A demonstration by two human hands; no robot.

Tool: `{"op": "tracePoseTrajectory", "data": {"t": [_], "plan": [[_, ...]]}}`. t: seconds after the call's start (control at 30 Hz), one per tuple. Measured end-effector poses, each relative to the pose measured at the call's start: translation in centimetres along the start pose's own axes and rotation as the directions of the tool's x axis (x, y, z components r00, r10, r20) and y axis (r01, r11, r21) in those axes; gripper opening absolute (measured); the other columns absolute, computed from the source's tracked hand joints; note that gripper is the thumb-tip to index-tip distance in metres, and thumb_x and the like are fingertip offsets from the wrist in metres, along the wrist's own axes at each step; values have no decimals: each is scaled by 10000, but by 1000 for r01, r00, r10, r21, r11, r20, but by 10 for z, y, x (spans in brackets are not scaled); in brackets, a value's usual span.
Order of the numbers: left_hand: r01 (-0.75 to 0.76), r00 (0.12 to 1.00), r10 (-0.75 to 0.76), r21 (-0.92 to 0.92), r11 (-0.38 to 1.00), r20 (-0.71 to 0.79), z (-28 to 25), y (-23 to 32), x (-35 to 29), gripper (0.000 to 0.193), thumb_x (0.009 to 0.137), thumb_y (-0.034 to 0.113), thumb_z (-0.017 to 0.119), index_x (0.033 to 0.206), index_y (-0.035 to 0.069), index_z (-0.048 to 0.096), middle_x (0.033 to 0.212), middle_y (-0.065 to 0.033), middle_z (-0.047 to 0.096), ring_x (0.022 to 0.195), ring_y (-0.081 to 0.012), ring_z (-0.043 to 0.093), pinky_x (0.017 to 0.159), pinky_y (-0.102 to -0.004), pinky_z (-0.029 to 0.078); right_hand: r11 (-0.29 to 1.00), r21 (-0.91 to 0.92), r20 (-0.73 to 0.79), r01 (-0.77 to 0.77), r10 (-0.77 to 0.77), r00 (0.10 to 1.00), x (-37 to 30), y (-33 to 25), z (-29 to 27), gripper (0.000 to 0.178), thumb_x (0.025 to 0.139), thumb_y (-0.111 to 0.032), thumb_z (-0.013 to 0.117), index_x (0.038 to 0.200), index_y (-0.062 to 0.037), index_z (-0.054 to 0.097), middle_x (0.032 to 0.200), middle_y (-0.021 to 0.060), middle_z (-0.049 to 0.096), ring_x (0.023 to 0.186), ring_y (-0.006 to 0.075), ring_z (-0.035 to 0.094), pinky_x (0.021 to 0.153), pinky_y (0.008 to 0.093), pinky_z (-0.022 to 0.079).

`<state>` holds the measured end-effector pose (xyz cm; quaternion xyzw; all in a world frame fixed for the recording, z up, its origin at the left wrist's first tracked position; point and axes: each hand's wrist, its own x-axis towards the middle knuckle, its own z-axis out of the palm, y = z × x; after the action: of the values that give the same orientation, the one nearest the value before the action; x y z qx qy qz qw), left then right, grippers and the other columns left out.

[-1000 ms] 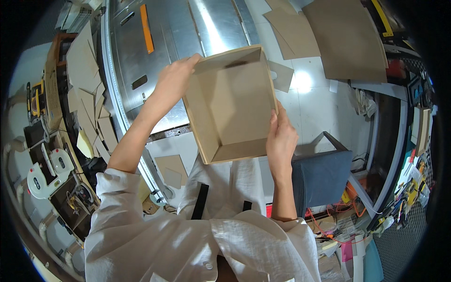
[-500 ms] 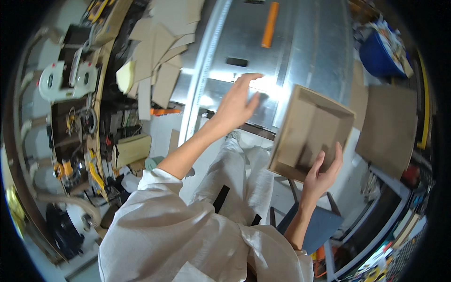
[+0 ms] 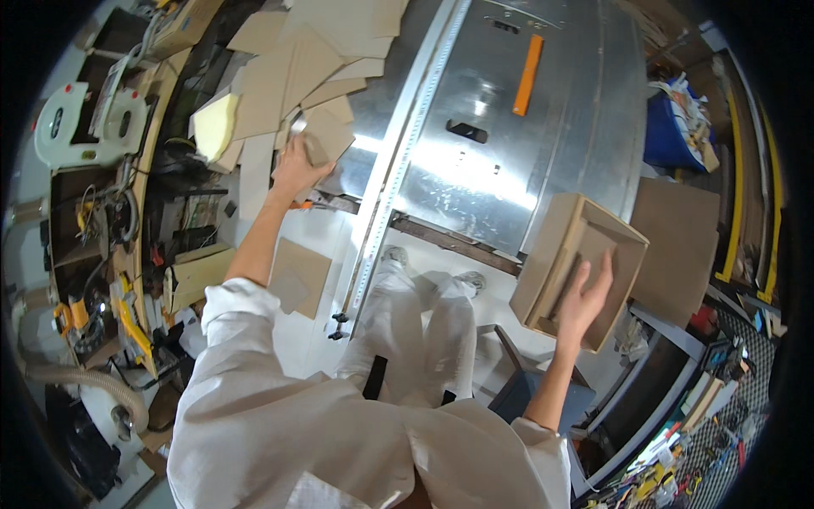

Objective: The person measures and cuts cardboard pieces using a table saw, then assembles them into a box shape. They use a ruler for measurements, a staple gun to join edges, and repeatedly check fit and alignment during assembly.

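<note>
My left hand (image 3: 298, 174) reaches to the pile at the upper left, its fingers and thumb around the lower edge of a small flat brown board piece (image 3: 328, 136). More flat brown boards (image 3: 292, 72) lie beneath and beyond it. On the right, an open brown box (image 3: 543, 267) sits tilted by the front right corner of the metal table. My right hand (image 3: 585, 301) is over the near side of this box, thumb and fingers apart and stretched out, with nothing visible between them. Whether the palm presses on the box wall cannot be made out.
A metal table (image 3: 475, 182) carries an orange bar (image 3: 527, 76) and a long scaled rail (image 3: 407, 153). A pale yellow block (image 3: 214, 127) lies by the boards. A blue bin (image 3: 674, 136) and a large brown panel (image 3: 678, 246) stand right. A dark stool (image 3: 543, 390) is near my legs.
My left hand has swung from above the metal table leftward onto the board pile and closed on a small piece. My right hand stays at the box, which appears more tilted. The view has shifted.
</note>
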<state>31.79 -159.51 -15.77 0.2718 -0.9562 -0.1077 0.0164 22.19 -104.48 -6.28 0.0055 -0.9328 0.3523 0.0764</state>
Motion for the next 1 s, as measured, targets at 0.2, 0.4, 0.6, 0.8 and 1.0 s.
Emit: {"op": "tracePoseTrajectory", "data": {"t": [0.2, 0.4, 0.6, 0.8, 1.0], "plan": [[146, 989, -150, -187, 972, -9, -33, 50, -1, 938, 612, 379, 864, 1317, -24, 394, 1283, -253, 494, 1169, -422, 494, 987, -470, 434, 994, 79, 34, -79, 77, 996, 4, 9, 12, 457, 992, -243, 530, 1366, 12, 462, 1357, 209, 505, 1266, 327, 482, 1058, 400, 368], [-635, 670, 737, -446, 630, 89, -38, 267, -11, 902, 626, 248, 869, 1354, 36, 380, 1452, -184, 378, 1346, -372, 369, 1109, -421, 362, 996, 90, -20, 4, -2, 1000, 2, 19, 31, 411, 976, -155, 535, 1335, 24, 447, 1312, 229, 499, 1216, 387, 485, 1021, 432, 394], [-740, 568, 739, -169, 652, 364, 40, 271, 4, 801, 744, 253, 785, 1407, 45, 386, 1502, -119, 330, 1353, -306, 382, 1105, -387, 379, 968, 250, 29, -29, 22, 999, 7, 9, 32, 430, 952, -112, 553, 1337, 35, 433, 1331, 241, 464, 1237, 400, 461, 1030, 439, 390], [-623, 775, 558, 216, 752, 297, 69, 256, 8, 672, 827, 268, 692, 1409, 58, 430, 1443, -66, 457, 1171, -253, 573, 910, -333, 532, 941, 329, 52, -81, 67, 996, 22, 14, 25, 430, 948, -103, 554, 1338, 24, 427, 1298, 232, 490, 1190, 404, 482, 1001, 439, 403], [-621, 759, 530, 177, 763, 380, 60, 279, 54, 638, 858, 218, 654, 1425, 58, 410, 1481, -73, 414, 1148, -261, 592, 912, -355, 530, 929, 338, 101, -152, 125, 987, 33, 8, 25, 423, 934, -117, 567, 1318, 12, 448, 1270, 226, 508, 1165, 401, 488, 996, 450, 397]]}}
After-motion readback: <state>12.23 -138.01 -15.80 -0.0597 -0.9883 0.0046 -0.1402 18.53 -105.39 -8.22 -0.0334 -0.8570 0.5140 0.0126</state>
